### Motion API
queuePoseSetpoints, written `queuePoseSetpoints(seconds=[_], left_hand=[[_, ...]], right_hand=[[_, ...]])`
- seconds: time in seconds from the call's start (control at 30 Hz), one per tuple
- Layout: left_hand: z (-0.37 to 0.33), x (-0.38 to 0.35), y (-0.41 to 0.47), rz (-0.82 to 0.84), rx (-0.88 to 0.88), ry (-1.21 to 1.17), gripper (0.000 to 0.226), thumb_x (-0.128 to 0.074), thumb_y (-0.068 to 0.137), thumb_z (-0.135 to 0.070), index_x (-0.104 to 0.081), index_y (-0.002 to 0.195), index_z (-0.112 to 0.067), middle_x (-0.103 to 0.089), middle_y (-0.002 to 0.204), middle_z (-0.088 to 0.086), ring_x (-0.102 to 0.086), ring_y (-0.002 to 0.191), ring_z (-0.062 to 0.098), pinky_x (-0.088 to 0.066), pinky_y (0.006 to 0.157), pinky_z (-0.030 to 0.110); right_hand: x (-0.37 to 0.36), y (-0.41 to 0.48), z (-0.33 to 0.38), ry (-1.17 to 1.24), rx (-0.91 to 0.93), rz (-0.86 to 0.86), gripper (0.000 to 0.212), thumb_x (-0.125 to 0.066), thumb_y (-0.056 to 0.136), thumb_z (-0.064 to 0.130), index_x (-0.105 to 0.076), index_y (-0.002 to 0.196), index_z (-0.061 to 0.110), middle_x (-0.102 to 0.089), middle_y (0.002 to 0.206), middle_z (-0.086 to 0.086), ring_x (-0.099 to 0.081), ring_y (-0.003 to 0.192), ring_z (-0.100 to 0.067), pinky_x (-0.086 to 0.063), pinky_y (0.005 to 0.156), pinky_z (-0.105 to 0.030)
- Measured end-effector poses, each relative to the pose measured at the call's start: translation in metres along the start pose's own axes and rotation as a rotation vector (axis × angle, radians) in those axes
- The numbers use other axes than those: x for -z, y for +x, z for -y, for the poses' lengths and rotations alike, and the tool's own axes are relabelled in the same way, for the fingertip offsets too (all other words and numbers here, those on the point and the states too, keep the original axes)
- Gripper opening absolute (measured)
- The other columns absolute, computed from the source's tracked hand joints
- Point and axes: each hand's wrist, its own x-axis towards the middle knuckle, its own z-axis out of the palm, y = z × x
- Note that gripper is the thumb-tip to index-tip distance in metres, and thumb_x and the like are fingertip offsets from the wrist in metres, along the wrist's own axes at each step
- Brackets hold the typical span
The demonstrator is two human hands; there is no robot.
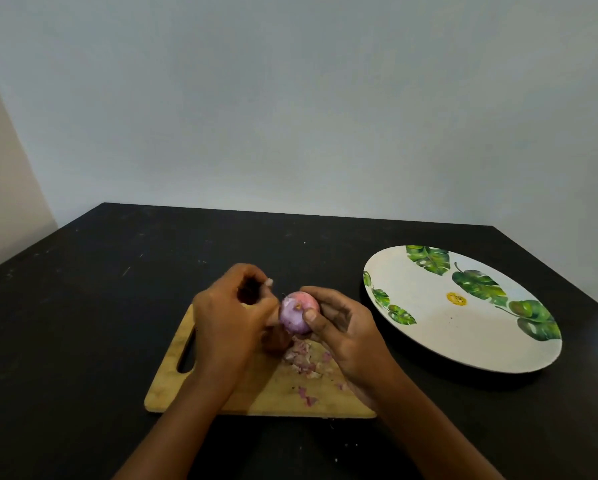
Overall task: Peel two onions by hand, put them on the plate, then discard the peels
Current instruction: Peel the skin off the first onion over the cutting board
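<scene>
- Nearest, the wooden cutting board (173, 393) carries a scatter of onion peels (304, 362). They look papery and feather-light, so they are probably best gathered by sweeping them into a pile, not picked up one by one.
- Above the board, the right hand (346, 334) wraps the red onion (296, 315), with the thumb across its front and the fingers behind.
- The onion shows smooth pink-purple flesh. It is likely firm and fairly light, but slick once bare, so a cupped hold round its middle seems safer than a fingertip pinch.
- The left hand (228, 317) is curled against the onion's left side. I cannot tell whether it pinches a strip of skin or nothing.
- Remaining skin would probably lift most easily from the root or stem end, where a nail can catch an edge.
- A brown lump (273, 341) lies under the left hand. It may be the second onion or loose skin; it is too hidden to say.
- Further right on the black table (117, 271), the leaf-printed plate (464, 323) holds no onion.
</scene>
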Motion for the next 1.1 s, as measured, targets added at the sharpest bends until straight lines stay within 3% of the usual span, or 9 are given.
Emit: queuePoseSetpoints(seconds=[0.1, 0.27, 0.33, 0.43, 0.53, 0.67, 0.77, 0.93, 1.1], left_hand=[[0.015, 0.013, 0.015, -0.137, 0.162, 0.026, 0.021, -0.07, 0.078, -0.006, -0.063, 0.084, -0.024, -0.058, 0.074, -0.018, -0.059, 0.068, -0.003, -0.045, 0.06, 0.005], [0.027, 0.001, 0.011, 0.091, 0.121, 0.291, 0.013, -0.069, 0.08, -0.016, -0.072, 0.092, -0.021, -0.061, 0.111, -0.005, -0.054, 0.104, 0.01, -0.044, 0.085, 0.026], [0.024, -0.004, 0.008, 0.136, 0.077, 0.254, 0.014, -0.068, 0.081, -0.019, -0.072, 0.095, -0.02, -0.059, 0.109, -0.01, -0.051, 0.105, 0.006, -0.041, 0.085, 0.024], [0.009, -0.006, 0.003, 0.216, 0.109, 0.016, 0.019, -0.067, 0.081, -0.019, -0.068, 0.099, -0.023, -0.063, 0.096, -0.015, -0.058, 0.087, -0.003, -0.046, 0.074, 0.01], [-0.003, -0.01, -0.003, 0.363, 0.112, -0.079, 0.021, -0.066, 0.081, -0.028, -0.065, 0.101, -0.028, -0.063, 0.091, -0.021, -0.059, 0.084, -0.008, -0.045, 0.069, 0.003], [-0.003, -0.008, -0.003, 0.382, 0.169, -0.133, 0.025, -0.068, 0.079, -0.031, -0.065, 0.104, -0.029, -0.066, 0.093, -0.018, -0.06, 0.087, -0.01, -0.047, 0.07, 0.004], [-0.005, -0.004, 0.0, 0.426, 0.273, -0.251, 0.023, -0.071, 0.078, -0.019, -0.065, 0.098, -0.027, -0.068, 0.089, -0.015, -0.062, 0.084, -0.009, -0.048, 0.066, 0.006], [-0.006, 0.005, 0.005, 0.487, 0.394, -0.444, 0.027, -0.07, 0.076, -0.003, -0.068, 0.098, -0.018, -0.074, 0.09, -0.002, -0.069, 0.085, 0.007, -0.055, 0.069, 0.018], [-0.01, -0.002, 0.0, 0.42, 0.406, -0.357, 0.03, -0.072, 0.073, -0.003, -0.065, 0.095, -0.022, -0.07, 0.089, -0.007, -0.066, 0.082, -0.002, -0.053, 0.065, 0.014]], right_hand=[[0.004, 0.002, 0.0, 0.174, -0.065, -0.025, 0.024, -0.059, 0.09, 0.006, -0.064, 0.111, 0.017, -0.073, 0.106, -0.002, -0.069, 0.103, -0.017, -0.057, 0.081, -0.028], [0.006, 0.008, 0.0, 0.443, -0.168, -0.083, 0.03, -0.059, 0.084, 0.01, -0.062, 0.113, 0.007, -0.071, 0.111, -0.013, -0.069, 0.103, -0.026, -0.058, 0.077, -0.029], [0.007, 0.008, 0.0, 0.491, -0.187, -0.088, 0.024, -0.054, 0.09, 0.005, -0.062, 0.112, 0.006, -0.071, 0.11, -0.014, -0.069, 0.102, -0.026, -0.059, 0.076, -0.029], [0.009, 0.008, -0.001, 0.542, -0.195, -0.069, 0.03, -0.057, 0.085, 0.006, -0.062, 0.115, 0.004, -0.071, 0.11, -0.015, -0.069, 0.102, -0.028, -0.059, 0.078, -0.032], [0.01, 0.005, -0.001, 0.515, -0.192, 0.004, 0.042, -0.063, 0.077, 0.009, -0.061, 0.119, 0.005, -0.069, 0.115, -0.015, -0.067, 0.108, -0.03, -0.057, 0.088, -0.038], [0.007, 0.002, -0.001, 0.266, -0.123, 0.048, 0.046, -0.078, 0.075, 0.013, -0.063, 0.119, 0.016, -0.069, 0.117, -0.004, -0.064, 0.113, -0.024, -0.052, 0.096, -0.043], [0.008, 0.003, -0.001, 0.152, -0.08, 0.026, 0.05, -0.081, 0.071, 0.016, -0.064, 0.117, 0.022, -0.068, 0.12, 0.0, -0.064, 0.113, -0.02, -0.053, 0.094, -0.041], [0.011, 0.003, 0.001, 0.166, -0.074, 0.049, 0.05, -0.078, 0.066, 0.013, -0.065, 0.113, 0.024, -0.068, 0.118, 0.0, -0.065, 0.111, -0.02, -0.055, 0.09, -0.039], [0.009, 0.001, 0.001, 0.067, 0.011, 0.032, 0.048, -0.078, 0.07, -0.001, -0.064, 0.111, 0.021, -0.069, 0.112, 0.003, -0.066, 0.107, -0.018, -0.056, 0.082, -0.03]])
